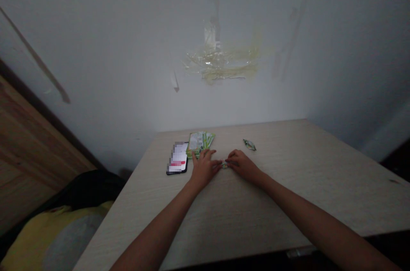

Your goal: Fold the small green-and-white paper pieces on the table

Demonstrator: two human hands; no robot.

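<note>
A small green packet [224, 163] lies on the worktop [288, 185], pinched between both hands: left hand [203, 167] at its nine o'clock, right hand [242, 164] at three, fingers closed on its ends.

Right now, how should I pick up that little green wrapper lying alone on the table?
Pinch the small green wrapper by its long edges, coming straight down from above. It lies flat on the table, clear of both hands, so nothing blocks a top pinch.
</note>
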